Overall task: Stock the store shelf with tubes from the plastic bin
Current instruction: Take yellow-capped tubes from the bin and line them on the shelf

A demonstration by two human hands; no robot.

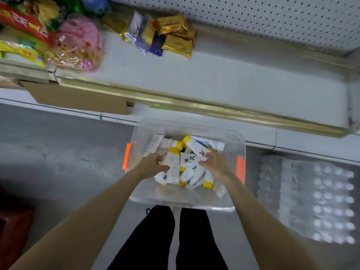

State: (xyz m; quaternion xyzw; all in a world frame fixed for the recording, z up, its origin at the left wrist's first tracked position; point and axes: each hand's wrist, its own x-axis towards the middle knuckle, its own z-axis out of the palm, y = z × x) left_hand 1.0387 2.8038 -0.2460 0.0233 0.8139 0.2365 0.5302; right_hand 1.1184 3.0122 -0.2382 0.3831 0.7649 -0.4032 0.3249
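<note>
Judging by how things lie, the stocking has hardly begun. The white metal store shelf with a gold price rail (pixel 233 75) shows no tubes on its long bare stretch; it carries only a heap of gold foil packets (pixel 175 36) and a pink mesh bag of sweets (pixel 78 41) toward its left end. The white plastic tubes with yellow caps (pixel 194 149) all lie jumbled in the clear plastic bin with orange latches (pixel 183 201), which sits on the grey floor just in front of the shelf base, between the person's feet and the shelving. So nearly every tube has yet to be lifted out and set on the shelf. Both bare forearms reach forward and down into the bin, converging over the pile. The left hand (pixel 153 165) is at the left side of the heap, its thumb and fingers curled round the edge of the nearest tube (pixel 172 166), which it appears to grip (motion blur softens the detail). The right hand (pixel 215 165) rests at the right side with fingers loosely spread, fingertips touching the ends of tubes; no closed hold shows there. A shrink-wrapped pack of bottles (pixel 311 197) lies on the floor right of the bin, and a brown cardboard box (pixel 78 98) sits under the shelf at left.
</note>
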